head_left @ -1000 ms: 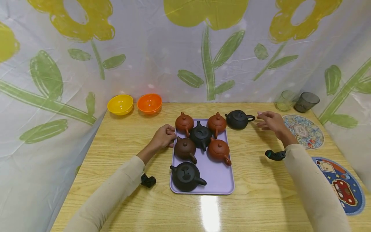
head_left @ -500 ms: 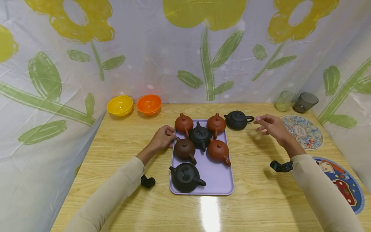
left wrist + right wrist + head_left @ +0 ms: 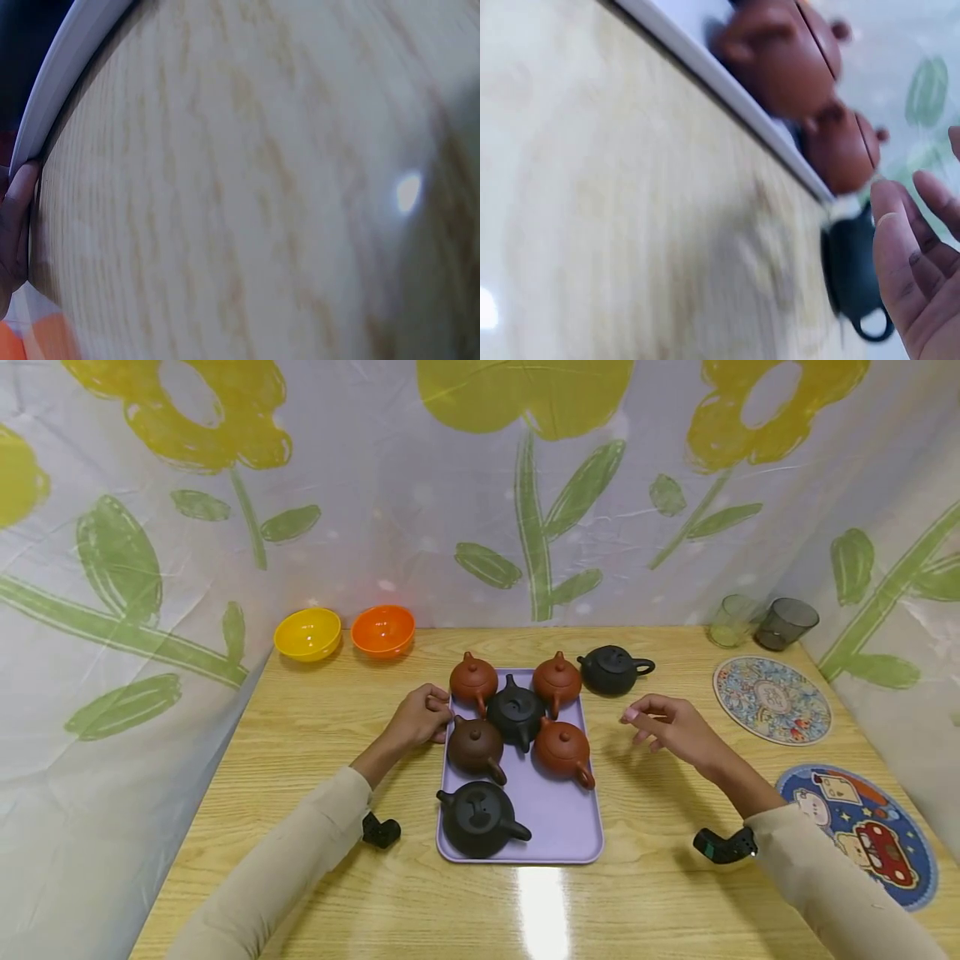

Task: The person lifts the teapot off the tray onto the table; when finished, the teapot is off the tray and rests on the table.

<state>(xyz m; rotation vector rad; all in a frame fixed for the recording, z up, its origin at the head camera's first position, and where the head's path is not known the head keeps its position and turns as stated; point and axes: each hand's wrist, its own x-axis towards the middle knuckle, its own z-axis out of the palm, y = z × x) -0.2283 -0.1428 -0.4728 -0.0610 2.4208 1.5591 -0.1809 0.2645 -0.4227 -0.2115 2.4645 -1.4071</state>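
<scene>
At the left rim of the lilac tray [image 3: 558, 827] my left hand [image 3: 420, 718] holds the edge with curled fingers; the left wrist view shows a finger [image 3: 22, 184] against the rim. Several teapots sit on the tray: a large black teapot [image 3: 480, 820] at its near left, a dark brown teapot [image 3: 475, 748], another black teapot [image 3: 516, 714], and reddish-brown ones such as the teapot [image 3: 562, 749] at right. Off the tray, a small black teapot [image 3: 611, 671] stands at the far right corner. My right hand [image 3: 671, 731] hangs over the table right of the tray, fingers loosely bent, holding nothing.
A yellow bowl [image 3: 308, 635] and an orange bowl [image 3: 383, 632] stand at the back left. At the back right are a clear glass [image 3: 729, 622] and a dark glass [image 3: 786, 625]. A patterned round mat [image 3: 772, 700] and a blue mat [image 3: 862, 835] lie at right.
My right hand has moved from beside the small black teapot's handle toward me and slightly left. My left hand stays at the tray's edge; the teapots have not moved.
</scene>
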